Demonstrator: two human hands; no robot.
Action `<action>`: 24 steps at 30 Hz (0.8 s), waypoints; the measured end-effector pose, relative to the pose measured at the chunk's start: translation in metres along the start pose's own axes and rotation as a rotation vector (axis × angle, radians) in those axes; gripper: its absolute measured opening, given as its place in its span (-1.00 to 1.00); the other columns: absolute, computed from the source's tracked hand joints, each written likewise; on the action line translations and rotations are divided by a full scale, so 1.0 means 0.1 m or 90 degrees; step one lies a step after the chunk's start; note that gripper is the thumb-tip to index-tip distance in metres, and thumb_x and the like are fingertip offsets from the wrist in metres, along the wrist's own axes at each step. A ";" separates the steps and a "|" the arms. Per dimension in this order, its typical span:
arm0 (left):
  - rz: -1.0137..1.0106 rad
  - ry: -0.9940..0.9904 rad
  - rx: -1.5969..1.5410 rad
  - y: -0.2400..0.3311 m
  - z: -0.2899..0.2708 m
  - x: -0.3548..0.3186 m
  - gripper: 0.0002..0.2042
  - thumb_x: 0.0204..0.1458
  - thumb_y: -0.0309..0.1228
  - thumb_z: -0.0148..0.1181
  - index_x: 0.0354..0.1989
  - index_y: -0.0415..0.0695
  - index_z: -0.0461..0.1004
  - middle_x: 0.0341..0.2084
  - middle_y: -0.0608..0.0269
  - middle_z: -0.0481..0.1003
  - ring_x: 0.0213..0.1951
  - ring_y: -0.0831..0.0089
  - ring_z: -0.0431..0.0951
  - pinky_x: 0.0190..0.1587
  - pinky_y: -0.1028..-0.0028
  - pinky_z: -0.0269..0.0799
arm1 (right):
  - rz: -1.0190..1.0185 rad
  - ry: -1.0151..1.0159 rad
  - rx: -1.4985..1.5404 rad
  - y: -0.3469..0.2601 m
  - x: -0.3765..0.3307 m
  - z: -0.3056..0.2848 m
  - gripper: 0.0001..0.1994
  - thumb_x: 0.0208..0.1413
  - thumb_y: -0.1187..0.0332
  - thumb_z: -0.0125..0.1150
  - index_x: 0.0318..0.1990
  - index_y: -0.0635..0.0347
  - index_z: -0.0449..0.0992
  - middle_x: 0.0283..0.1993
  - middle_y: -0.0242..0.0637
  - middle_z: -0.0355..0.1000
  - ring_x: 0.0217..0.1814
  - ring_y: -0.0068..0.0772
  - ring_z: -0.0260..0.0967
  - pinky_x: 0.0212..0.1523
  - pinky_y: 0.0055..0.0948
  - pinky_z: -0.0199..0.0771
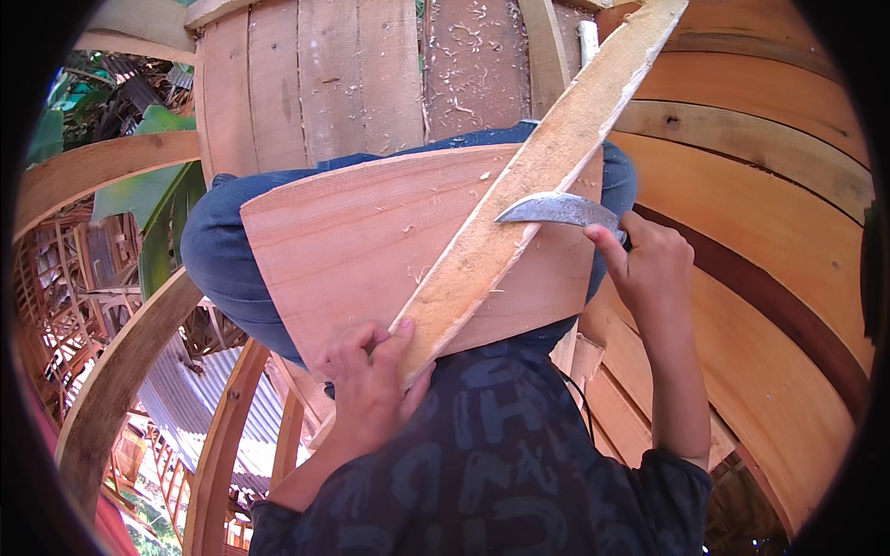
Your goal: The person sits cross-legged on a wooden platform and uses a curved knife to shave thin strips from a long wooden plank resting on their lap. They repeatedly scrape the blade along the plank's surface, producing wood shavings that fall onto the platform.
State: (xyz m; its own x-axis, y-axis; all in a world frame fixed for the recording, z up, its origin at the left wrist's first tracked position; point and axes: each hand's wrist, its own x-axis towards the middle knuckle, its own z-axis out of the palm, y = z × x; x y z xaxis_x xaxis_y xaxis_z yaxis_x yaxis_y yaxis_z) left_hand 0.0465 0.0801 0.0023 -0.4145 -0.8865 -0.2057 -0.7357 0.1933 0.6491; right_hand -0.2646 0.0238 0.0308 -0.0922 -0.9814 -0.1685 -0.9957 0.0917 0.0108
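A long pale strip, rough-faced and whitish along its edges, slants from my lap up to the far right. My left hand is closed around its near end. In my right hand is a knife with a curved, worn metal blade; the handle is mostly hidden by my fingers. The blade lies across the strip's right edge, its tip over the strip's face. Beneath the strip, a broad wooden board rests on my crossed legs, with a few thin shavings on it.
Plank flooring strewn with shavings lies beyond my knees. To the right rises a wall of curved orange-brown boards. Wooden rails edge the left side, with corrugated metal roofing below and green leaves outside.
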 end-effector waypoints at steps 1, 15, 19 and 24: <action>-0.005 0.004 -0.001 0.01 0.01 0.00 -0.28 -0.30 -0.36 0.50 0.15 0.04 0.32 -0.13 0.18 0.24 -0.06 0.22 0.27 -0.04 0.18 -0.01 | 0.011 -0.006 -0.009 0.03 0.03 0.00 -0.41 0.03 -0.20 0.20 -0.69 0.18 0.34 -0.76 -0.16 0.27 -0.67 -0.09 0.35 -0.66 -0.26 0.28; 0.001 0.007 -0.027 -0.06 0.09 0.01 -0.31 -0.24 -0.36 0.46 0.16 -0.01 0.31 -0.12 0.16 0.25 -0.04 0.22 0.27 -0.03 0.16 -0.01 | 0.173 0.020 0.067 0.08 -0.06 -0.15 -0.34 0.13 -0.22 0.07 -0.67 0.27 0.36 -0.73 -0.04 0.27 -0.64 0.02 0.32 -0.58 -0.18 0.26; -0.004 -0.001 -0.009 -0.04 0.02 -0.01 -0.30 -0.25 -0.35 0.47 0.17 0.00 0.30 -0.12 0.17 0.25 -0.04 0.21 0.27 -0.03 0.17 -0.01 | 0.088 -0.013 0.039 -0.04 0.03 0.06 -0.34 0.10 -0.25 0.08 -0.67 0.26 0.39 -0.67 0.01 0.35 -0.56 0.13 0.38 -0.53 -0.14 0.37; -0.003 -0.004 0.005 0.00 -0.02 0.03 -0.30 -0.25 -0.35 0.47 0.17 0.02 0.31 -0.12 0.17 0.25 -0.03 0.21 0.26 -0.02 0.17 -0.01 | 0.062 0.039 -0.025 0.20 0.21 0.10 -0.31 0.10 -0.29 0.04 -0.68 0.26 0.38 -0.67 0.05 0.35 -0.55 0.11 0.40 -0.53 -0.15 0.38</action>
State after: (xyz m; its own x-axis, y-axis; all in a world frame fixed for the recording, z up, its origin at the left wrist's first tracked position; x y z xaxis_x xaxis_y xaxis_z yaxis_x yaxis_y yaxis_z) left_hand 0.0464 0.0769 0.0027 -0.4144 -0.8848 -0.2132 -0.7415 0.1923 0.6428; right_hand -0.2862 0.0069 0.0178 -0.1874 -0.9768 -0.1039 -0.9814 0.1816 0.0628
